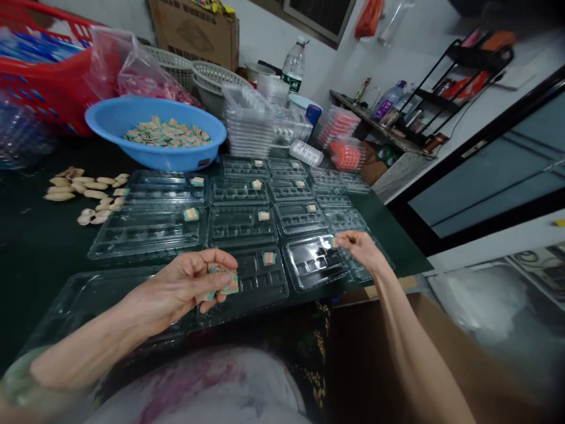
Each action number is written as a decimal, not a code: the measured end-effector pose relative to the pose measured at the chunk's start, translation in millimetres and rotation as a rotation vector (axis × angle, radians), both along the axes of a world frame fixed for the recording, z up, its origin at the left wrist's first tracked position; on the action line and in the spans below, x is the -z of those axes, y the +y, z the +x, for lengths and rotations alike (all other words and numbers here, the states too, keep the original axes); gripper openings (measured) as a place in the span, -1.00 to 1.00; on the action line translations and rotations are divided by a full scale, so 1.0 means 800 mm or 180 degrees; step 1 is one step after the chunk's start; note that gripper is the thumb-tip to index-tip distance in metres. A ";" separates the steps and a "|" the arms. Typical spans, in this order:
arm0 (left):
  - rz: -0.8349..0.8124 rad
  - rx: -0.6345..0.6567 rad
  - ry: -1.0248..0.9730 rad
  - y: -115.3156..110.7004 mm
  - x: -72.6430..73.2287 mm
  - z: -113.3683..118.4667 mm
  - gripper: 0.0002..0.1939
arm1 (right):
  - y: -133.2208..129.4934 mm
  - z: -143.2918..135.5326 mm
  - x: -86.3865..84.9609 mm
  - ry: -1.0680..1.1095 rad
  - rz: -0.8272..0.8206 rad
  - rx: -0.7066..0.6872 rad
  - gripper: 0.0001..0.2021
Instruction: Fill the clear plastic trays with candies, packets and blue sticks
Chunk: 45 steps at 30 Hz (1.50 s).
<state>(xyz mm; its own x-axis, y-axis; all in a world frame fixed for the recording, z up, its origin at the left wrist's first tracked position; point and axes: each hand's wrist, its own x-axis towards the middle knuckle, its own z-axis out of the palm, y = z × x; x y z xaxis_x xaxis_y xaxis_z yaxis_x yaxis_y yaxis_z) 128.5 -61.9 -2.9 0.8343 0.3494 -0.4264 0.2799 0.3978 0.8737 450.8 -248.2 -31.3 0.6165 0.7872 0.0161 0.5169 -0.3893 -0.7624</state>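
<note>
While the left hand clasps a cluster of striped pieces, likely as a ready supply, the right hand pinches one over a clear compartment tray. Behind those trays, left of the stacked containers, a blue basin holds more.

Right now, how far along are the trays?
Looks done: most middle and left trays show a striped piece.
In hand: left hand holds several; right hand pinches one at a front tray.
Remaining: right-side trays and front-left tray show none; an arm partly hides the latter.
</note>
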 end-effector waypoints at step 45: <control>-0.0489 -0.0445 -0.0605 -0.018 0.002 0.012 -0.83 | 0.073 -0.232 -0.026 0.0683 0.0540 -0.0933 -0.76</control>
